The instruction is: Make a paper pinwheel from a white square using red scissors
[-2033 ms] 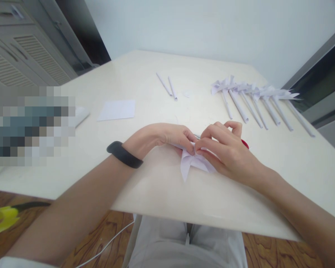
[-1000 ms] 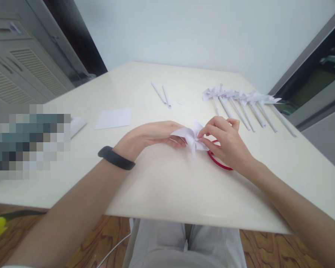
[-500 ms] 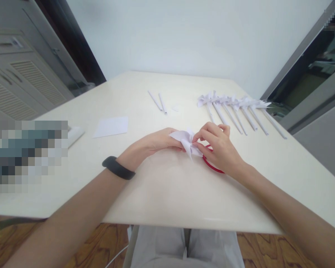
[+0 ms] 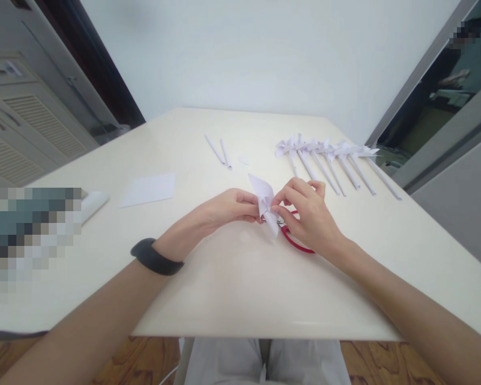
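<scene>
A folded white paper pinwheel head [image 4: 264, 202] is held upright a little above the cream table [image 4: 232, 278]. My left hand [image 4: 224, 209] pinches it from the left, fingers closed; a black band is on that wrist. My right hand [image 4: 306, 216] pinches its centre from the right. Red-handled scissors [image 4: 298, 243] lie on the table under my right hand, mostly hidden by it.
Several finished paper pinwheels on rolled sticks [image 4: 328, 160] lie in a row at the back right. Two rolled paper sticks [image 4: 219, 151] lie at the back centre, a white paper square [image 4: 149, 189] to the left, and a white object [image 4: 92, 202] beyond it.
The paper piece has been lifted off the table and turned upright between both hands. The scissors under my right hand have come into view.
</scene>
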